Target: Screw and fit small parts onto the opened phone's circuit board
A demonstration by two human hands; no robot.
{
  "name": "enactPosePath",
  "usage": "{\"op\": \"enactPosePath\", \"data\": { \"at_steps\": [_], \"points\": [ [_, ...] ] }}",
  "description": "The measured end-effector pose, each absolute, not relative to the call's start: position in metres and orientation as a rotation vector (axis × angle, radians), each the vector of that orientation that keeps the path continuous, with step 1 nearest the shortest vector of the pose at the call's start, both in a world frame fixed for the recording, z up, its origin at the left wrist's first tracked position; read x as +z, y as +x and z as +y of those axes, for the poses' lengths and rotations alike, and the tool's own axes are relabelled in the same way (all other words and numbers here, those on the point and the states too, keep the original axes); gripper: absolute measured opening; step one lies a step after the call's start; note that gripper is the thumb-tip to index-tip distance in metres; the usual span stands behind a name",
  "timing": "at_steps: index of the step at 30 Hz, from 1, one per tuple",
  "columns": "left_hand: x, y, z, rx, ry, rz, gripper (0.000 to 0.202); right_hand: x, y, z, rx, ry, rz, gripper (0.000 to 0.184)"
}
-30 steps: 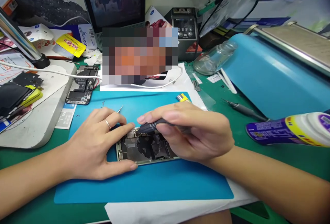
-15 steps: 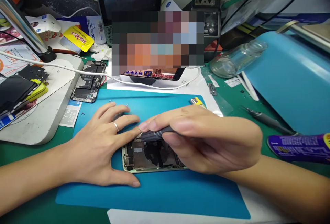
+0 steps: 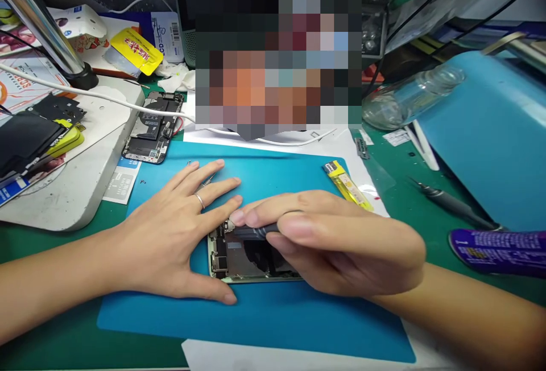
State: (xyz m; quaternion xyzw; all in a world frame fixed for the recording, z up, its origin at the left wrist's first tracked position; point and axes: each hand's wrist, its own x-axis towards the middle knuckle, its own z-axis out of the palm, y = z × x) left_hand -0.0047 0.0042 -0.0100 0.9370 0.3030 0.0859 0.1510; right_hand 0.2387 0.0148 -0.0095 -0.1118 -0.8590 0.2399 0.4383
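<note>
An opened phone (image 3: 239,257) lies on a blue work mat (image 3: 264,314), its insides exposed. My left hand (image 3: 170,240), with a ring on one finger, rests flat on the mat with fingers spread, thumb and forefinger bracing the phone's left end. My right hand (image 3: 341,243) covers the phone's right part and is closed round a dark screwdriver (image 3: 256,231), whose tip points at the phone's upper left corner.
A second opened phone (image 3: 153,129) lies beyond the mat at the left. A yellow lighter (image 3: 347,184), a dark tool (image 3: 452,203), a purple tube (image 3: 499,251), a glass bottle (image 3: 409,98) and a raised blue pad (image 3: 490,132) lie right. A white base (image 3: 72,189) carries a lamp post.
The view has shifted, so everything sits further right and lower in frame. Both hands stay on the phone; the screwdriver tip has edged slightly toward the phone's upper left corner.
</note>
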Motion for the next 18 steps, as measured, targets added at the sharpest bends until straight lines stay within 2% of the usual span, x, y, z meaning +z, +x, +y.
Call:
{"op": "enactPosePath", "data": {
  "at_steps": [8,14,18],
  "points": [
    [-0.009,-0.005,0.004,0.259,2.654,0.866,0.096,-0.009,0.242,0.016,0.583,-0.301,-2.172,0.047],
    [-0.010,-0.004,0.005,0.275,2.661,0.866,0.097,0.002,0.238,0.012,0.511,-0.394,-2.260,0.019],
    [-0.010,-0.004,0.005,0.256,2.663,0.873,0.097,0.008,0.234,0.010,0.585,-0.453,-2.234,0.016]
  ]
}}
